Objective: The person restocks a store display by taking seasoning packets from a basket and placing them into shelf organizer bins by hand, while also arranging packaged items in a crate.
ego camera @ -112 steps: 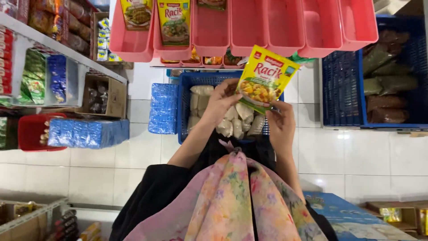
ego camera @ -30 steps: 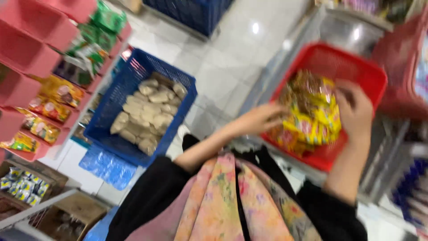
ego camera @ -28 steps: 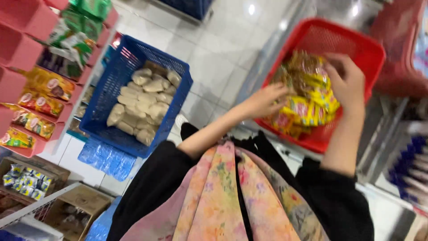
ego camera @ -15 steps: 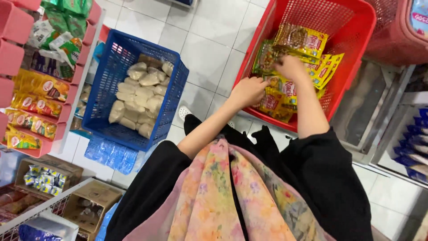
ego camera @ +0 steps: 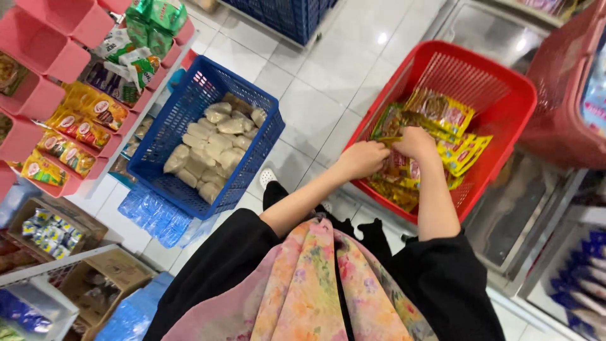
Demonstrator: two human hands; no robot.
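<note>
A red plastic basket point(ego camera: 499, 82) stands on the tiled floor at the right, holding several yellow and green seasoning sachets point(ego camera: 445, 117). Both my hands reach down into it. My left hand point(ego camera: 365, 158) grips sachets near the basket's near-left wall. My right hand point(ego camera: 413, 142) is closed on sachets beside it, in the middle of the pile. My black sleeves and a floral scarf fill the bottom of the view.
A blue crate point(ego camera: 183, 120) of pale packets sits on the floor to the left. Pink shelf bins point(ego camera: 47, 95) with yellow and green sachets line the far left. Cardboard boxes point(ego camera: 57, 221) and a blue wrapped pack point(ego camera: 154, 215) lie below. Another red basket point(ego camera: 568, 95) stands at the right edge.
I turned from the pink shelf, where I held one yellow sachet, to the red basket. Both hands have gone down into its sachets and the view has steadied over it.
</note>
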